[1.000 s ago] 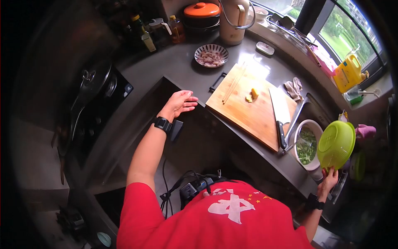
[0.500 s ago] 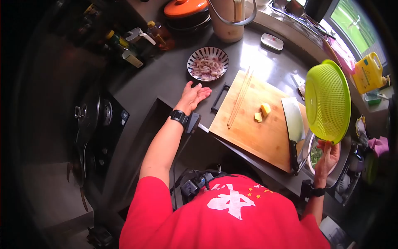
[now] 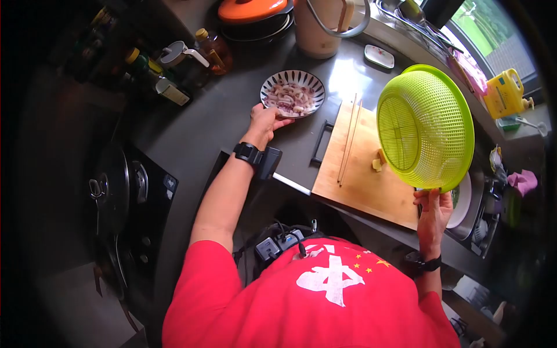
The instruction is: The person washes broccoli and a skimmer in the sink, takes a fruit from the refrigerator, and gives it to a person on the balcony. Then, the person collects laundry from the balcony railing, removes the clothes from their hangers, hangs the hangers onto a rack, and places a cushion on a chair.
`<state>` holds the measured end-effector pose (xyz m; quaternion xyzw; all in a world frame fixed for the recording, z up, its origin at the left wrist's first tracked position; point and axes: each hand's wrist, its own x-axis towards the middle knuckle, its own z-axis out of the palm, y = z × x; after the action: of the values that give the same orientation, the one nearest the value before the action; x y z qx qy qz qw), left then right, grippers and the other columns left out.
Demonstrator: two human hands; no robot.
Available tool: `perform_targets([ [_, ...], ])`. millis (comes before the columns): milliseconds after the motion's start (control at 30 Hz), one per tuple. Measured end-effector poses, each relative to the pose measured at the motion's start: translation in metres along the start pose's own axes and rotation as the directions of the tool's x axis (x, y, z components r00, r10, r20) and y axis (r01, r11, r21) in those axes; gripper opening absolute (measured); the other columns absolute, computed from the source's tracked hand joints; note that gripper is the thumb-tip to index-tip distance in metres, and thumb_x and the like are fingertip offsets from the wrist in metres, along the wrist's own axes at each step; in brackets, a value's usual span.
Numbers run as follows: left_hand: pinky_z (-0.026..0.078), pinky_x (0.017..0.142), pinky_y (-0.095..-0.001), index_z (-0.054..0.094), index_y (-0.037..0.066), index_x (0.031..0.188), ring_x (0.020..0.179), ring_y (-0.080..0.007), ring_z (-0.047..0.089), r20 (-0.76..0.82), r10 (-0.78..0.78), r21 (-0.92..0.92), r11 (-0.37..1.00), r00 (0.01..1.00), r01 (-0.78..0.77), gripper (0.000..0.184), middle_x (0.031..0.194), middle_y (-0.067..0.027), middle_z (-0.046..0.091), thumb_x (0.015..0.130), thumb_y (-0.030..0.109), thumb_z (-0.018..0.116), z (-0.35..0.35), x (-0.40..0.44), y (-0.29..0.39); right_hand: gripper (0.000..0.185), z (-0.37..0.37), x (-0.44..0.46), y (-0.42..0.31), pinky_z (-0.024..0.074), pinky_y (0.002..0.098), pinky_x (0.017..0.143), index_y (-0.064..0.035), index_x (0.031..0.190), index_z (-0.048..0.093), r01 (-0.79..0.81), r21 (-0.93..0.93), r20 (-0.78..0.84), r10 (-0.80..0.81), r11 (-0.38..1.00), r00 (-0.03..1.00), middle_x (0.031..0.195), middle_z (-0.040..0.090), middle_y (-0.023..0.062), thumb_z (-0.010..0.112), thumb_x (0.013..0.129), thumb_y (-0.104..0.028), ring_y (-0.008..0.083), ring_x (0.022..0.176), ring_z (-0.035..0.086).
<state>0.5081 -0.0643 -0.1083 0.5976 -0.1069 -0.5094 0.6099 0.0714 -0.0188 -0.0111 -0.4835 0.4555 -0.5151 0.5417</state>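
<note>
My left hand [image 3: 264, 123] grips the near edge of a white plate with dark stripes [image 3: 317, 87], thumb at the rim and fingers partly beneath it. On this plate lie pale pink-purple sliced pieces [image 3: 290, 96], perhaps squid. My right hand [image 3: 434, 216] pinches the rim of a green plastic colander [image 3: 436, 116], tilted on its side above the cutting board [image 3: 371, 185]. Two chopsticks [image 3: 348, 145] and a yellow chunk [image 3: 377, 165], possibly ginger, lie on the wooden board. The colander hides the board's right side.
Behind the plate stand a pale bucket [image 3: 316, 35] and an orange-lidded pot [image 3: 252, 10]. Bottles [image 3: 213, 52] line the left back. A stove [image 3: 148, 203] is at left. The sink [image 3: 467, 226] with a white bowl [image 3: 462, 206] sits at right.
My left hand has reached forward and taken hold of the plate's edge. The colander has moved left in my right hand, over the board, and now covers the cleaver.
</note>
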Motion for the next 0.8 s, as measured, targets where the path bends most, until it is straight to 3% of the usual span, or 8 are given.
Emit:
perform_targets([
  [133, 0.063, 0.066, -0.0406, 0.05, -0.011, 0.109, 0.083, -0.0343, 0.069, 0.072, -0.093, 0.196, 0.978, 0.993, 0.078, 0.032, 0.104, -0.0224, 0.063, 0.078, -0.008, 0.044, -0.034, -0.008, 0.025, 0.025, 0.039, -0.015, 0.009, 0.0517, 0.0261, 0.059, -0.0011, 0.108, 0.057, -0.03, 0.041, 0.015, 0.029, 0.999, 0.999, 0.088, 0.065, 0.0093, 0.059, 0.096, -0.023, 0.0175, 0.07, 0.065],
  [267, 0.063, 0.069, -0.0406, 0.052, -0.01, 0.108, 0.083, -0.0333, 0.07, 0.085, -0.117, 0.265, 0.96, 0.989, 0.091, 0.029, 0.099, -0.0203, 0.065, 0.081, -0.005, 0.044, -0.065, -0.012, 0.029, 0.025, 0.083, -0.016, 0.013, 0.0516, 0.0261, 0.057, 0.0004, 0.11, 0.056, -0.102, 0.148, 0.088, 0.089, 0.984, 0.992, 0.092, 0.065, 0.0102, 0.056, 0.097, -0.021, 0.0179, 0.07, 0.065],
  [400, 0.063, 0.067, -0.0401, 0.052, -0.01, 0.108, 0.081, -0.0319, 0.07, 0.021, -0.082, 0.311, 0.948, 0.996, 0.071, 0.03, 0.1, -0.02, 0.065, 0.08, -0.004, 0.045, -0.085, -0.017, 0.045, 0.024, 0.12, -0.01, 0.017, 0.0503, 0.024, 0.054, -0.0008, 0.112, 0.056, -0.238, 0.286, 0.149, 0.202, 0.928, 0.968, 0.092, 0.065, 0.0099, 0.054, 0.098, -0.02, 0.0165, 0.066, 0.064],
  [467, 0.063, 0.066, -0.0401, 0.052, -0.011, 0.11, 0.08, -0.0303, 0.07, 0.076, -0.073, 0.409, 0.912, 0.994, 0.036, 0.032, 0.1, -0.0195, 0.065, 0.079, -0.004, 0.046, -0.092, -0.026, 0.05, 0.025, 0.13, -0.012, 0.019, 0.05, 0.0236, 0.053, -0.001, 0.113, 0.056, -0.261, 0.298, 0.169, 0.218, 0.918, 0.961, 0.092, 0.065, 0.0096, 0.054, 0.098, -0.021, 0.016, 0.065, 0.063],
  [633, 0.063, 0.067, -0.0403, 0.053, -0.011, 0.11, 0.081, -0.0293, 0.07, 0.082, -0.096, 0.348, 0.936, 0.992, 0.062, 0.033, 0.1, -0.0186, 0.065, 0.078, -0.004, 0.046, -0.107, -0.017, 0.054, 0.026, 0.142, -0.007, 0.028, 0.0495, 0.0232, 0.052, -0.0025, 0.116, 0.055, -0.309, 0.3, 0.203, 0.256, 0.902, 0.945, 0.096, 0.065, 0.0093, 0.054, 0.098, -0.022, 0.0154, 0.064, 0.062],
  [800, 0.063, 0.068, -0.0408, 0.051, -0.011, 0.109, 0.082, -0.0293, 0.07, 0.088, -0.137, 0.401, 0.912, 0.987, 0.091, 0.033, 0.1, -0.0188, 0.065, 0.077, -0.005, 0.045, -0.104, -0.029, 0.069, 0.027, 0.149, -0.003, 0.03, 0.0485, 0.0227, 0.052, -0.0058, 0.121, 0.052, -0.388, 0.365, 0.226, 0.323, 0.847, 0.919, 0.104, 0.062, 0.0081, 0.054, 0.098, -0.021, 0.0158, 0.066, 0.061],
])
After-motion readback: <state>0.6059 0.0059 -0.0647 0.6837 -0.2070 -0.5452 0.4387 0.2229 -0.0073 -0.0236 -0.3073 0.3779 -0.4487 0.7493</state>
